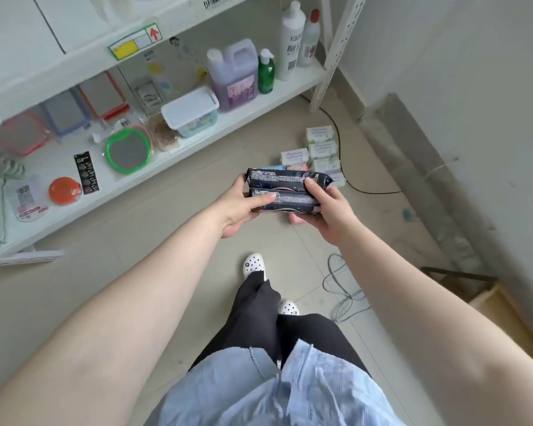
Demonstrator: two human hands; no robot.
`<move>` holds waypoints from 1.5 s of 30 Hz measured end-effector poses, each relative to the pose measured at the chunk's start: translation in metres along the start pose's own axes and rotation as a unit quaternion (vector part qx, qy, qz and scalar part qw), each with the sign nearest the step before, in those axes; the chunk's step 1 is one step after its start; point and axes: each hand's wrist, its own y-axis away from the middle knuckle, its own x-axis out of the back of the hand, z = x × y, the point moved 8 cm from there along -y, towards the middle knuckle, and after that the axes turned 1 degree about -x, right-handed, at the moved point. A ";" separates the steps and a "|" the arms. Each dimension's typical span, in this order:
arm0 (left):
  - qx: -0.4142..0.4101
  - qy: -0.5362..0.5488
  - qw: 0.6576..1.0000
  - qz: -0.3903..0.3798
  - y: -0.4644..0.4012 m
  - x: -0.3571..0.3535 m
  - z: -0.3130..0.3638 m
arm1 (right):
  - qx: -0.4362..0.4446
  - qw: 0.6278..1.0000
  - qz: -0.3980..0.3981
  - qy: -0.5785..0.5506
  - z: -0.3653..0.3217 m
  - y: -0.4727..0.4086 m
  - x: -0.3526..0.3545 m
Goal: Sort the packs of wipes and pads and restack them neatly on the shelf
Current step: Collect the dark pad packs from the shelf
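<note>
Gripping two stacked black plastic packs (pixel 285 192) above the tiled floor, left hand (pixel 239 207) clasping one end, right hand (pixel 328 207) the other, pale wipe packs (pixel 319 149) piled on the floor beside the white metal shelf (pixel 197 149)

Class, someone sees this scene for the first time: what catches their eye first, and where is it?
Two dark packs, stacked, sit mid-frame, gripped by the left hand and right hand. Pale packs lie on the floor beyond them. On the shelf at left, a green-rimmed mirror stands out.
</note>
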 end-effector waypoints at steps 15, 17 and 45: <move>0.070 0.033 0.975 0.209 -0.278 0.084 -0.222 | -0.114 0.989 0.085 -0.032 0.209 -0.291 0.048; 0.071 0.027 0.974 0.213 -0.321 0.092 -0.257 | -0.122 0.986 0.104 -0.047 0.244 -0.336 0.061; 0.134 -0.004 0.961 0.242 -0.496 0.095 -0.402 | -0.266 0.930 0.223 -0.123 0.365 -0.482 0.092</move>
